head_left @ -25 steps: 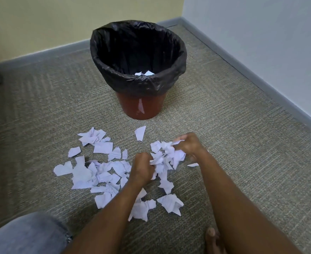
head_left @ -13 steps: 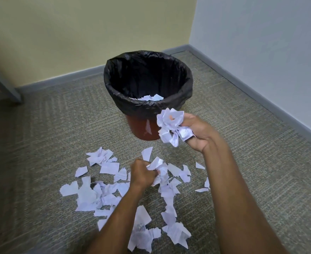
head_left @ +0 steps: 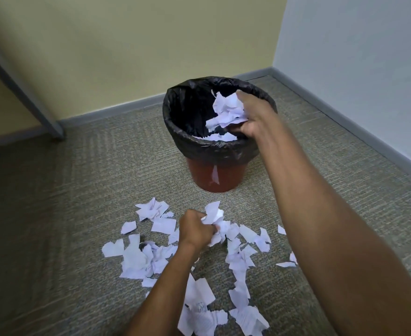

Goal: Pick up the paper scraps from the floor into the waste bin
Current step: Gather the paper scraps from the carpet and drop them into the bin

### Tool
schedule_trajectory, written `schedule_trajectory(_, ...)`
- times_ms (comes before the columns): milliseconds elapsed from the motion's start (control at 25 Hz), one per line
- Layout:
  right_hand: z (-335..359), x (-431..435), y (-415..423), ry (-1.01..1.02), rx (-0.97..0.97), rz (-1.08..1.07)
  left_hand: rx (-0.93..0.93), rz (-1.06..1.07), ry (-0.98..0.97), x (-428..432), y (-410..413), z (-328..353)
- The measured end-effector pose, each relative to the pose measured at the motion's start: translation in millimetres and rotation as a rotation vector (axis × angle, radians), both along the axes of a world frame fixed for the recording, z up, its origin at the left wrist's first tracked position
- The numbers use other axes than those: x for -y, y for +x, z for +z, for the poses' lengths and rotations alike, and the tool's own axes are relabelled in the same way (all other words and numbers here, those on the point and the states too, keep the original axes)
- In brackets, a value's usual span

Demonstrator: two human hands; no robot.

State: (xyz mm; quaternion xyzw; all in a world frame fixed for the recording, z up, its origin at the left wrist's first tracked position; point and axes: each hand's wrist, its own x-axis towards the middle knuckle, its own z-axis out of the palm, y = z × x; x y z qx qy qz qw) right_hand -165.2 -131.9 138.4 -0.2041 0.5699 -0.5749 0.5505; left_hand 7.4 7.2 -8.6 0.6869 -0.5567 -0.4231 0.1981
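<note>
Head view, looking down at a carpeted floor [head_left: 66,214] in a room corner. Waste bin [head_left: 215,175]: reddish-brown tub, black liner [head_left: 187,110] folded over its rim, standing upright near the far corner where the yellow wall [head_left: 139,44] meets the pale wall [head_left: 357,57].

Right hand [head_left: 253,115] reaches out over the bin's mouth, at the right side of the rim. Its fingers [head_left: 242,128] are clenched around a crumpled wad of paper [head_left: 227,110], which sits above the opening, inside the rim line. A few white pieces [head_left: 220,137] already lie at the bottom of the liner.

Left hand [head_left: 196,230] is low over the floor, on the near side of the bin, fingers closed in a fist around a second bunch of scraps [head_left: 214,217] that sticks out of the top of the fist.

Loose paper scraps [head_left: 136,260] are scattered on the carpet around and below the left hand: a cluster to its left, a trail to its right, larger written-on pieces [head_left: 201,318] close to the near edge of view. One small white bit [head_left: 215,174] shows on the front of the bin wall; cannot tell whether it is paper or a glare mark.

Grey slanted leg [head_left: 22,90] of some furniture touches the floor at far left. Grey skirting [head_left: 127,107] runs along both walls.
</note>
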Motion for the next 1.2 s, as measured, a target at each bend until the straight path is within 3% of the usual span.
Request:
schedule_trajectory(200, 16.9, -5.9, -16.3, 0.018, -0.013, 0.004, -0.213, 0.103, 0.058, 16.3, -3.5, 39.3)
schedule_trajectory(360, 15.6, -35.5, -26.1, -0.1, 0.041, -0.179, -0.508, 0.209, 0.125, 39.0, -3.5, 103.0)
schedule_trajectory(640, -12.3, -95.9, -45.7, -0.06, 0.071, -0.431, -0.93, 0.216, 0.029, 130.2, -42.0, 186.2)
schedule_trajectory(960, -118.3, -107.2, -55.9, 0.284, -0.337, -0.506, -0.529, -0.02, 0.145, 180.2, -55.8, 185.2)
schedule_trajectory(1040, -148.2, -117.3, -60.2, 0.453, -0.531, -0.42, -0.384, -0.013, 0.025, 177.7, -49.6, 185.2)
schedule_trajectory(1200, -209.5, -158.4, -62.3, 0.8, -0.795, -0.312, -0.352, 0.081, -0.317, 163.9, -31.6, 170.8)
